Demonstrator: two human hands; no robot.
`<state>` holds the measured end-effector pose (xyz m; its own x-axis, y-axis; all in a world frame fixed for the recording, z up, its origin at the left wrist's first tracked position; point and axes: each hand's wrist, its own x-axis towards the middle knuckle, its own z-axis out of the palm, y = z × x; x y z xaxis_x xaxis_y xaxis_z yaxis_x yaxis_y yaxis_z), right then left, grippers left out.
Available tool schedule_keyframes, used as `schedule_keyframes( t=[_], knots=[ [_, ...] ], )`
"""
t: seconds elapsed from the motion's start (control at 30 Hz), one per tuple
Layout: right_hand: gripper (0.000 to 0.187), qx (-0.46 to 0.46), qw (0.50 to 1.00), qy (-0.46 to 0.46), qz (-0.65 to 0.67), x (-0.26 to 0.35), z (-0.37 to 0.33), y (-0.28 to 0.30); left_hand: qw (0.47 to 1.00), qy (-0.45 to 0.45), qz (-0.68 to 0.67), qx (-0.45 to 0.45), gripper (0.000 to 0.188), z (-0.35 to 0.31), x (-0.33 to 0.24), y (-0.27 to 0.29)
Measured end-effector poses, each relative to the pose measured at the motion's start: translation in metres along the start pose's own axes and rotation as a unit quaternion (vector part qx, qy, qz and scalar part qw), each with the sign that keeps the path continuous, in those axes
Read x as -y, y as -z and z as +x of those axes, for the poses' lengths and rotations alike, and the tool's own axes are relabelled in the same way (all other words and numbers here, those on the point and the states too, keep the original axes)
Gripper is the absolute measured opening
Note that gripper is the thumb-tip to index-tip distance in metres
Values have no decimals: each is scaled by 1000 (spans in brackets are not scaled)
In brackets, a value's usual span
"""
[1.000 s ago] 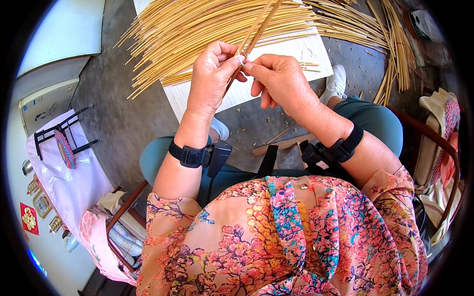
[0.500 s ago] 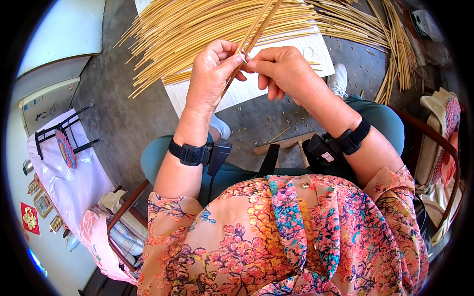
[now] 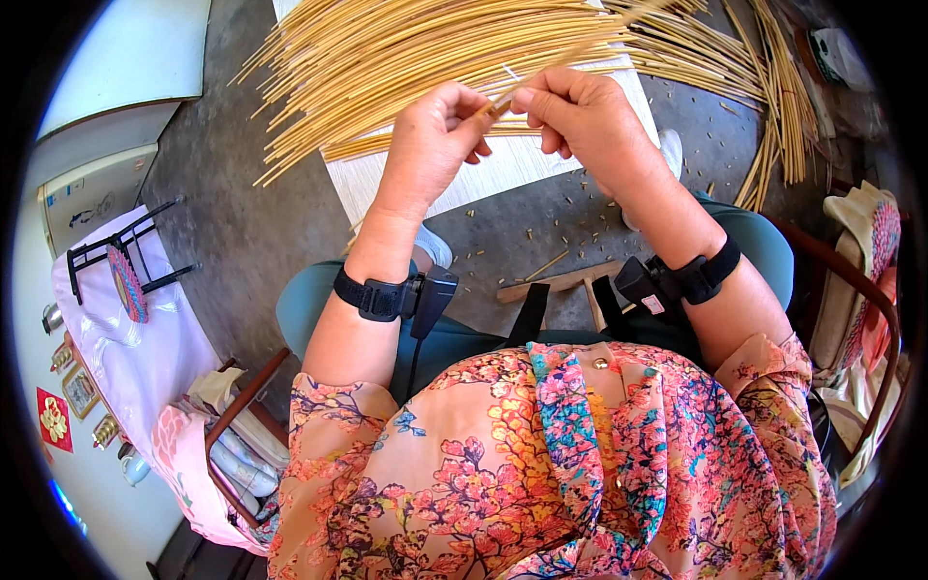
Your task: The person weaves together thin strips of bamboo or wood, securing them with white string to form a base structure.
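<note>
Thin tan sticks, like cane or reed and blurred by motion, run diagonally between my hands and on toward the upper right. My left hand pinches them with thumb and curled fingers. Close beside it, my right hand grips the same sticks between thumb and forefinger. A short white strip shows just above the fingers; whether it is fixed to the sticks I cannot tell. Under and beyond both hands, a large heap of similar sticks lies on a pale board.
More sticks lie on the floor at the far right. Small offcuts dot the grey concrete near a wooden frame. To the left, a cloth-covered table bears a black-framed stool. A wooden-armed chair stands at right.
The held sticks have swung to a flatter slant, their far end moving right. My right hand has shifted slightly right and upward, and the white strip no longer sits between my fingertips.
</note>
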<state>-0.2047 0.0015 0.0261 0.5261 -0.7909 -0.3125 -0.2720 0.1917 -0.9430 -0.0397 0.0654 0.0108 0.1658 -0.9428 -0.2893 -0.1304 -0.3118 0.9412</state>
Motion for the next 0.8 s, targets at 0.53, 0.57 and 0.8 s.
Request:
schedule_keyframes(
  t=[0.53, 0.57, 0.8],
  knots=[
    [25, 87, 993, -46, -64, 0, 9, 15, 939, -76, 330, 68, 14, -6, -9, 9],
    [25, 93, 992, -46, -74, 0, 9, 15, 936, -64, 336, 84, 15, -6, -10, 9],
    [31, 142, 985, -94, -14, -4, 12, 16, 948, 8, 233, 216, 17, -8, -9, 14]
  ],
)
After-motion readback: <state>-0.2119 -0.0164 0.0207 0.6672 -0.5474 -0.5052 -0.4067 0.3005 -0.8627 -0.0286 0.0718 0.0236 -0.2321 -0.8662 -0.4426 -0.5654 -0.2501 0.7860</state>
